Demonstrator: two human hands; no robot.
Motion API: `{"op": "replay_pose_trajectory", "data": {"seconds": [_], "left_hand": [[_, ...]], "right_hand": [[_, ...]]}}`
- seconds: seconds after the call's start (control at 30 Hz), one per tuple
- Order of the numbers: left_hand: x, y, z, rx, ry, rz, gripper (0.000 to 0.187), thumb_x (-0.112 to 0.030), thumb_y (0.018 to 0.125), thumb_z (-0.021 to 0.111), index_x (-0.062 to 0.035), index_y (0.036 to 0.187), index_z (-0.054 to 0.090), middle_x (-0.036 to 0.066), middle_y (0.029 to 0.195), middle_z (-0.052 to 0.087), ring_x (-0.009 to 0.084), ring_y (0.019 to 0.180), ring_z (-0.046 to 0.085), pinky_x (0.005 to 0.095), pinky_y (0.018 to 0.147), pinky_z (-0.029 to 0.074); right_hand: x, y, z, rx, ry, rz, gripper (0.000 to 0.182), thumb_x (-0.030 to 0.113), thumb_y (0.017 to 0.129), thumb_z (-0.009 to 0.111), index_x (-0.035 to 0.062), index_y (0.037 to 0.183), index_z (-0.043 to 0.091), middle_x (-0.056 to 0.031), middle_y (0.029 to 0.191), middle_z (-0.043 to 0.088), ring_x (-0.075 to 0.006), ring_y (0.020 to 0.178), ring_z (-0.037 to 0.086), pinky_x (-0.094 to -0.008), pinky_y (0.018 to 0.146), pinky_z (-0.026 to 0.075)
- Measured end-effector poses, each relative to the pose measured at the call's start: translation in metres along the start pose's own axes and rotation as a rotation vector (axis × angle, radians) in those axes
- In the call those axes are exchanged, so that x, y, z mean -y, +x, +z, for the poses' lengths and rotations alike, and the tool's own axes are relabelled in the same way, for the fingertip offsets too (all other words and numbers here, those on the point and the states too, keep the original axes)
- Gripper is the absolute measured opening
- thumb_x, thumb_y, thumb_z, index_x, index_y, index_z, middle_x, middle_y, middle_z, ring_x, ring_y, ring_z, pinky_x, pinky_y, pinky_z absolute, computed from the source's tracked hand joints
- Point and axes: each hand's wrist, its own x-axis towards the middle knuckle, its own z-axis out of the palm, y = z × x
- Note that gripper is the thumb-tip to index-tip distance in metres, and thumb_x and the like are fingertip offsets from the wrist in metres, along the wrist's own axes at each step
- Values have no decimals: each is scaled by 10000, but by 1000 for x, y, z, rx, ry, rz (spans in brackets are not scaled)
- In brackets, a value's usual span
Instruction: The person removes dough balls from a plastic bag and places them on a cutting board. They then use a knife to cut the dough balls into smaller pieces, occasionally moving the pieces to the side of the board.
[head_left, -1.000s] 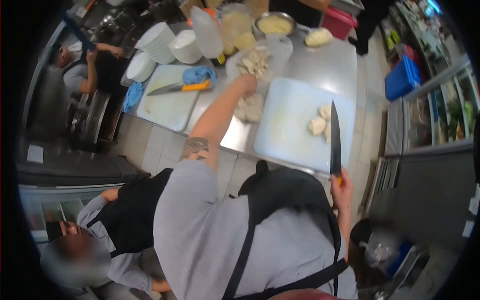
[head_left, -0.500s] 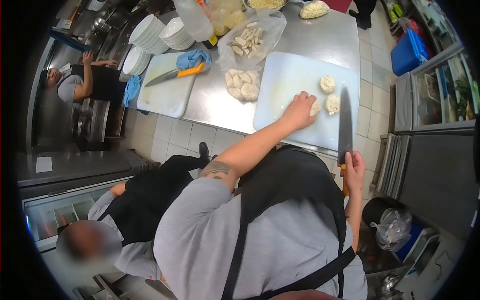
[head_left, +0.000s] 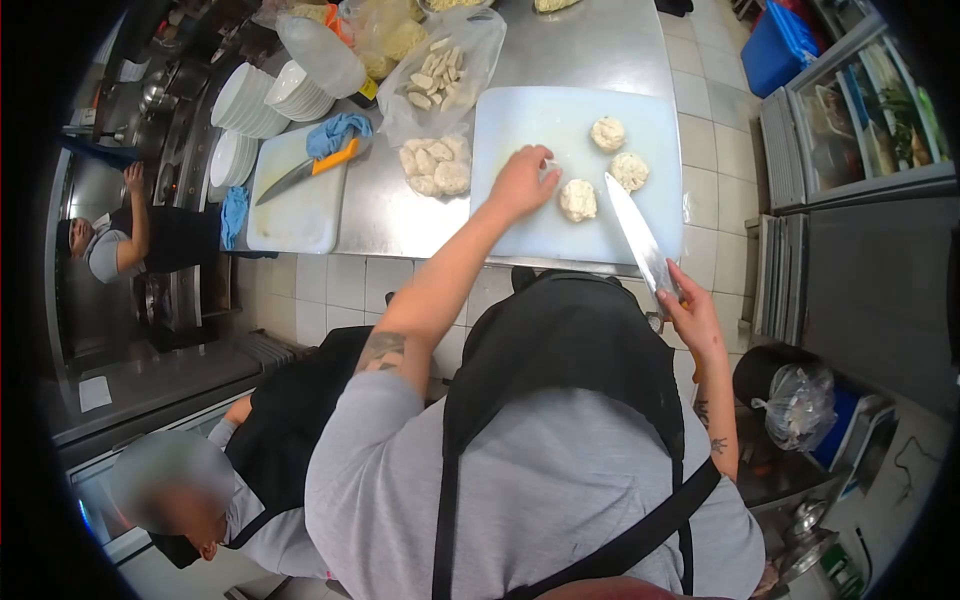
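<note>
Three pale, round, dough-like lumps lie on the white cutting board [head_left: 500, 115]: one at the back [head_left: 607, 134], one to the right [head_left: 629, 171] and one nearer me [head_left: 577, 200]. My left hand [head_left: 525, 182] is over the left part of the board, fingers curved and apart, holding nothing, just left of the nearest lump. In my right hand [head_left: 692, 308], at the board's near right corner, is a large kitchen knife [head_left: 640, 235]. Its blade slants over the board, and the tip is close to the right lump. My fingers mostly hide the handle.
Left of the board are a bag of pale lumps [head_left: 435, 165] and an open bag of pale pieces [head_left: 437, 75]. A second board [head_left: 320, 215] bears an orange-handled knife [head_left: 300, 175] and blue cloth [head_left: 338, 134]. Stacked white bowls [head_left: 247, 100] stand behind. A co-worker [head_left: 300, 420] is close on my left.
My left hand has come off the nearest lump and moved left. The knife has swung from nearly upright in view to a leftward slant, its tip now near the lumps. The whole view has shifted.
</note>
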Motion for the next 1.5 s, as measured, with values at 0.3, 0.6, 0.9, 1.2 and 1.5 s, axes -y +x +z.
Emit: {"op": "replay_pose_trajectory", "data": {"seconds": [0.3,0.6,0.9,1.2,1.5], "left_hand": [[33,83,5,49,593,113,628,-91,948,506,-104,1569,414,131,1685,297,386,1486,365,652,1157,340],[18,65,-7,222,827,7,587,-136,1022,369,-19,1596,327,88,1688,316,301,1570,248,629,1228,239],[13,-15,-41,518,851,186,614,-116,943,507,-112,1552,430,19,1670,360,284,1594,186,608,1267,191],[43,-72,-67,192,427,-6,333,-196,907,627,-69,1202,715,175,1040,745,377,984,700,473,891,551],[3,-59,-65,395,526,22,355,-213,914,657,-48,1228,688,222,1137,711,371,997,686,462,857,555]], "right_hand": [[-8,-7,6,-4,-169,-98,564,72,967,699,51,1506,535,-41,995,683,-71,705,567,-256,632,502],[-15,9,-7,103,-27,-66,608,74,977,685,-22,1534,461,-89,1144,691,-78,710,554,-251,612,478],[8,32,-33,288,-92,-54,617,84,995,672,-24,1552,430,-59,1111,670,-83,782,564,-258,667,485],[1,18,-35,225,-32,-27,578,76,990,685,37,1534,493,-61,1238,660,-84,831,583,-257,721,527],[-37,-14,16,10,74,-164,587,98,960,718,53,1512,528,-54,1044,699,-84,737,592,-254,644,517]]}}
